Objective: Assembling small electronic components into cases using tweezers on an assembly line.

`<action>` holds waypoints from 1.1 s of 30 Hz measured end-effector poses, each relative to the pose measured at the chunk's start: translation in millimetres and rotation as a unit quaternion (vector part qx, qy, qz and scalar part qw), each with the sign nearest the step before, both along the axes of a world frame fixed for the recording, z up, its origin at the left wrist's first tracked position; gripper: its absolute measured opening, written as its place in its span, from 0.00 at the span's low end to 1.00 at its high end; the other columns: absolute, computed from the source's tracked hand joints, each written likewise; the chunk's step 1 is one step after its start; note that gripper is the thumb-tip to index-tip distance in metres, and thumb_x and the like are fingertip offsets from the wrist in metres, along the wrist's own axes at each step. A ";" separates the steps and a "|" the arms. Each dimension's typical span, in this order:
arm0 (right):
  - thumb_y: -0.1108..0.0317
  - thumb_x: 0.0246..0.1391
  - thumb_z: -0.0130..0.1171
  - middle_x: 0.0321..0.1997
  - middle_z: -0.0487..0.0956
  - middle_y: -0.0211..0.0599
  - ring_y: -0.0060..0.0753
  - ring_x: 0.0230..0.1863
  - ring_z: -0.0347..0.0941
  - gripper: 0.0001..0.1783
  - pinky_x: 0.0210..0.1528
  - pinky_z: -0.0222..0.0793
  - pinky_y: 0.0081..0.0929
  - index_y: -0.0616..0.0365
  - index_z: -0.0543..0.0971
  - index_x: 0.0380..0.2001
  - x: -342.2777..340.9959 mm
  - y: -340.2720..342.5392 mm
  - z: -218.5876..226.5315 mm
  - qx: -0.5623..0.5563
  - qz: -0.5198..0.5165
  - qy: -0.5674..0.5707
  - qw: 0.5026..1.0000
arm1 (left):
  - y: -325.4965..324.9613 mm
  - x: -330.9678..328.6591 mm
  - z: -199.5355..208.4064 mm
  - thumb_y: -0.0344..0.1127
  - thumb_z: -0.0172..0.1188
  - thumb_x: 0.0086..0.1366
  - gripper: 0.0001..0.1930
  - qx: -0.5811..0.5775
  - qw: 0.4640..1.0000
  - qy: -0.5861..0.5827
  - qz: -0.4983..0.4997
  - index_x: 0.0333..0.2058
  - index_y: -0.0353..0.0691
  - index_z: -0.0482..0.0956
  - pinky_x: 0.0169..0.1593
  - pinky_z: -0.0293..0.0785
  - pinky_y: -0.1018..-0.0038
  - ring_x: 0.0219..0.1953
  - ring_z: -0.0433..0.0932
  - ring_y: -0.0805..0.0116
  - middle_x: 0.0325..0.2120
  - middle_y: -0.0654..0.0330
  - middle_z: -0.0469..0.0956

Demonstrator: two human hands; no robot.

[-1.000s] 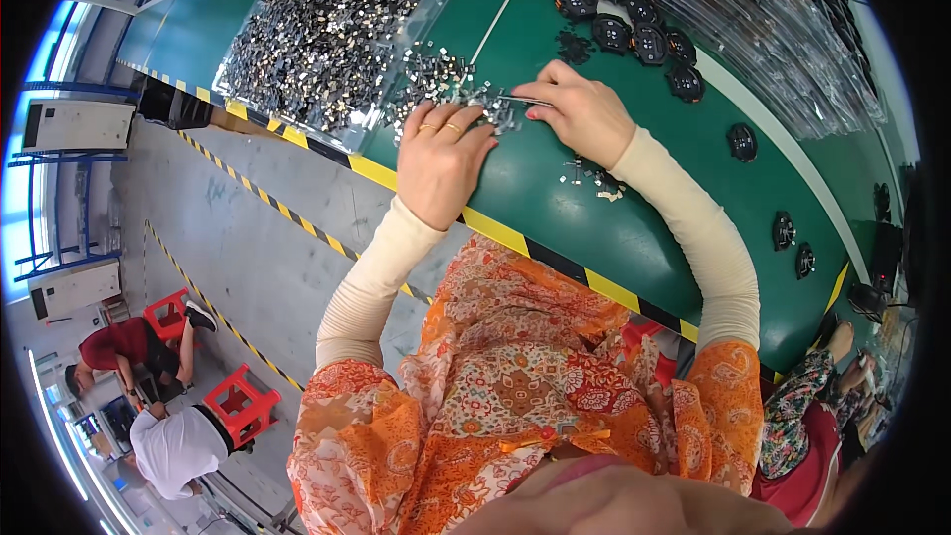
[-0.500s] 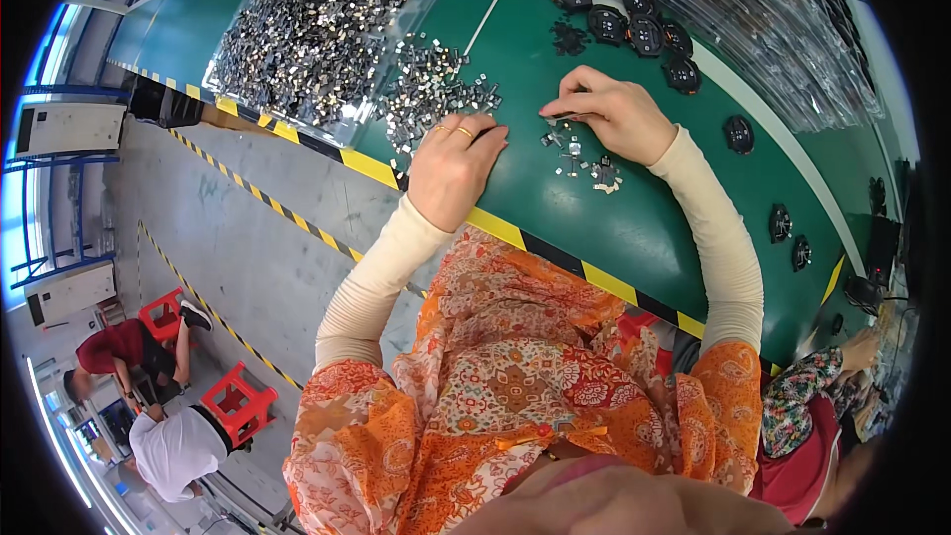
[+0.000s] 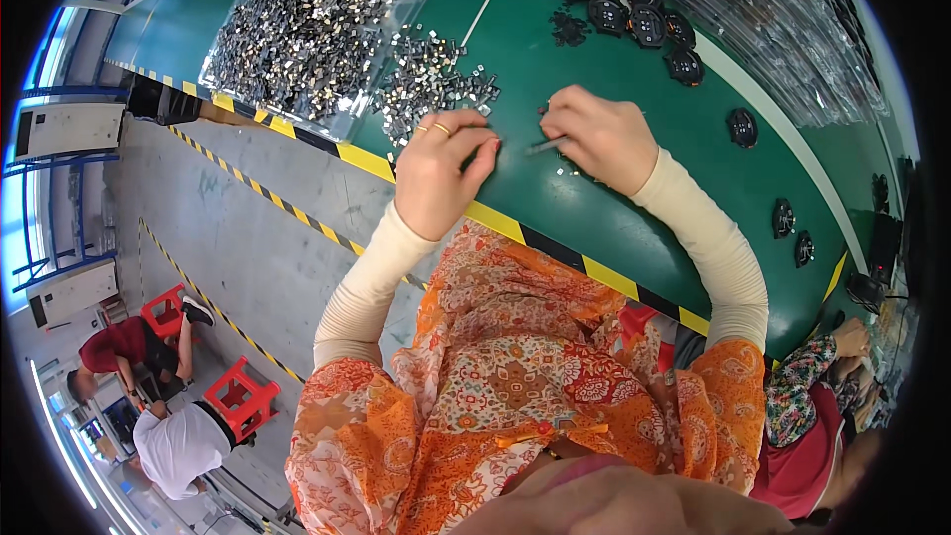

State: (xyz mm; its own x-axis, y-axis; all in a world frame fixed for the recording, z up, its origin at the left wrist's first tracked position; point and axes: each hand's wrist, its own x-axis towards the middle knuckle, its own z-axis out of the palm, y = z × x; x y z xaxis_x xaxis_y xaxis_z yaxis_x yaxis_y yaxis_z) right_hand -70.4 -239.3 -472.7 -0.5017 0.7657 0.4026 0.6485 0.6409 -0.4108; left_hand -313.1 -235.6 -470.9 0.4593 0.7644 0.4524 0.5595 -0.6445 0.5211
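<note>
My left hand, with two rings on it, hovers by the near edge of a loose spread of small metal-and-black parts. Its thumb and forefinger are pinched; whatever they hold is too small to make out. To the right, my right hand is closed around a thin grey tool, whose blurred tip points at my left hand. The tool's kind is unclear. A few small pieces lie under the right hand, partly hidden by it.
A clear plastic tray heaped with small parts stands on the green table at left. Round black housings and small black bits lie at the back. Bagged long parts fill the far right. A co-worker's sleeve shows at lower right.
My right hand has come down and slightly left over the small pieces, and the grey tool now shows in it. My left hand has shifted a little left and down, its thumb more visible.
</note>
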 end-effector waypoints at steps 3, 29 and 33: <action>0.72 0.51 0.64 0.35 0.79 0.35 0.36 0.30 0.77 0.09 0.33 0.72 0.26 0.60 0.82 0.37 0.4 7.6 15.0 -0.152 -0.054 0.116 0.980 | 5.2 -1.7 19.4 0.28 0.64 0.59 0.05 -0.241 0.969 -0.053 -0.015 0.34 0.36 0.83 0.36 0.74 0.72 0.30 0.78 0.63 0.31 0.58 0.81; 0.76 0.52 0.63 0.36 0.80 0.36 0.37 0.34 0.79 0.07 0.36 0.75 0.27 0.60 0.80 0.36 42.1 -7.3 2.8 -0.058 -0.067 0.056 0.994 | -40.0 31.6 -6.0 0.33 0.67 0.54 0.15 0.095 0.991 0.089 -0.030 0.41 0.36 0.82 0.53 0.68 0.59 0.47 0.74 0.57 0.44 0.58 0.79; 0.77 0.51 0.64 0.37 0.79 0.38 0.37 0.34 0.78 0.12 0.38 0.75 0.27 0.59 0.81 0.41 61.6 -19.8 10.7 -0.089 -0.051 0.086 0.991 | -45.0 27.8 -0.5 0.32 0.67 0.54 0.15 0.103 0.992 0.077 -0.007 0.42 0.39 0.82 0.46 0.68 0.64 0.42 0.74 0.61 0.39 0.61 0.76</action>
State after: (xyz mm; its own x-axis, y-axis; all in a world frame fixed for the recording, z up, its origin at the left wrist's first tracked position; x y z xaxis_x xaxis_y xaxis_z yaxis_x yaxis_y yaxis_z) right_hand -8.8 -259.2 -462.0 -0.3543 0.8755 0.3286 0.6171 0.4829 -0.6213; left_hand -285.3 -280.6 -471.4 0.5444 0.6563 0.5223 0.6131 -0.7364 0.2862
